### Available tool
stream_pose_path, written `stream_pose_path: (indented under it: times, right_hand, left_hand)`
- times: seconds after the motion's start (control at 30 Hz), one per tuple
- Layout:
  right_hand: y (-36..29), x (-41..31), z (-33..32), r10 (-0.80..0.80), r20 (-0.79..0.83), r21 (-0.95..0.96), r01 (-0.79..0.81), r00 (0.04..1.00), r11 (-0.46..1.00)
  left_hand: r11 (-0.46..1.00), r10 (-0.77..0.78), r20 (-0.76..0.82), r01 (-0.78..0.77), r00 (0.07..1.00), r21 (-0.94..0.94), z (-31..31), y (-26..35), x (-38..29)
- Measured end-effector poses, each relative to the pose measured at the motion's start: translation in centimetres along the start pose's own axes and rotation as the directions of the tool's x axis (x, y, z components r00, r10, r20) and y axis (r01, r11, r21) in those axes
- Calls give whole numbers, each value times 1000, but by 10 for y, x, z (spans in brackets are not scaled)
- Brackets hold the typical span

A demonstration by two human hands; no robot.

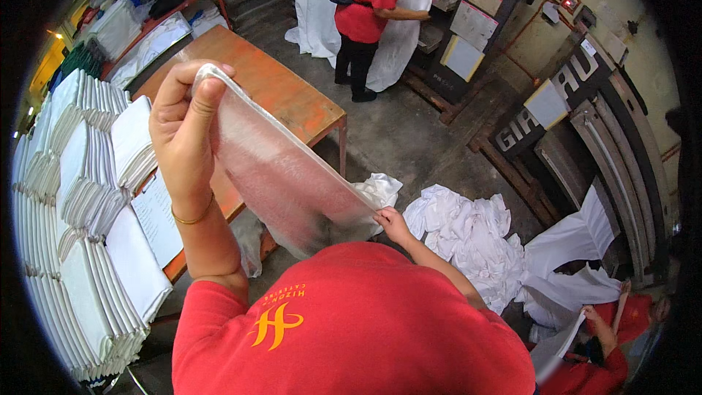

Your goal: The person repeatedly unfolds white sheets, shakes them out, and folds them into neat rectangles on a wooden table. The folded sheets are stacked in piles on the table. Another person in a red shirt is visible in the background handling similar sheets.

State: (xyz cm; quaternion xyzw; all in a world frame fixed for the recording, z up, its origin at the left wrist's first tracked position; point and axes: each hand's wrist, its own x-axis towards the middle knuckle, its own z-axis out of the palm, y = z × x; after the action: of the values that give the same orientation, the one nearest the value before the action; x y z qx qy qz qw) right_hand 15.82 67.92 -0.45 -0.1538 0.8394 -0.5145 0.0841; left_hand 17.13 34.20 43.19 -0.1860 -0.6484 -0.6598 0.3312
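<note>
A thin, see-through white cloth (285,175) is stretched between my two hands in front of my red shirt. Raised at the left, my left hand (189,115) pinches one folded edge between thumb and fingers. Lower and to the right, my right hand (394,223) grips the other end of that edge. The rest of the cloth hangs down towards my chest, its lower part partly hidden by my shirt. Behind it stands a wooden table (263,82) with a worn orange top.
Stacks of folded white linens (88,175) rise at the left, beside a written sheet (159,219). A heap of white cloth (466,230) lies on the floor. Ironing machines (576,104) line the right. One person handles cloth at the top; others are at lower right.
</note>
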Motion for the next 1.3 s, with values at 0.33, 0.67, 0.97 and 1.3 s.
stream_pose_path:
  times: [0.33, 0.67, 0.97, 1.3]
  right_hand:
    - [9, -8, -3, -35, -61, -29, 34, 998, 999]
    - [9, -3, -3, 16, -40, 20, -16, 999, 1000]
    - [19, 7, -2, -32, 60, -12, 33, 998, 999]
    - [-42, 88, -63, 140, -195, 451, -38, 971, 892]
  left_hand:
    - [999, -19, 47, 21, 999, -46, 26, -6, 9]
    - [999, -16, 53, 18, 998, -30, 34, -15, 16]
    - [999, 17, -33, -17, 999, -28, 30, -19, 19]
    - [842, 202, -191, -71, 961, 535, -22, -52, 39]
